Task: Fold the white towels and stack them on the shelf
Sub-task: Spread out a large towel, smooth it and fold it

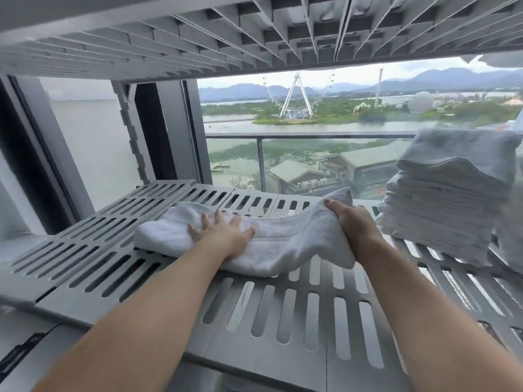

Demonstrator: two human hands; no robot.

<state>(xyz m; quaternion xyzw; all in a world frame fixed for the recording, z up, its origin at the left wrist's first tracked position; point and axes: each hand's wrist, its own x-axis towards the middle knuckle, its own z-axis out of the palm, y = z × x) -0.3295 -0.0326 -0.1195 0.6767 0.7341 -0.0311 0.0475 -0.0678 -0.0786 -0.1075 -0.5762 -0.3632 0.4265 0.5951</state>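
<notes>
A folded white towel (285,239) lies across the grey slatted shelf (283,312). My left hand (223,230) presses flat on its left half, fingers spread. My right hand (351,222) grips the towel's right end, which is lifted a little off the shelf. A tall stack of folded white towels (450,193) stands on the same shelf at the right, apart from the towel under my hands.
Another slatted grey shelf (198,32) hangs close overhead. Behind the shelf is a window with a dark frame (169,131) and a balcony rail (311,134). More white cloth (509,244) shows at the far right edge.
</notes>
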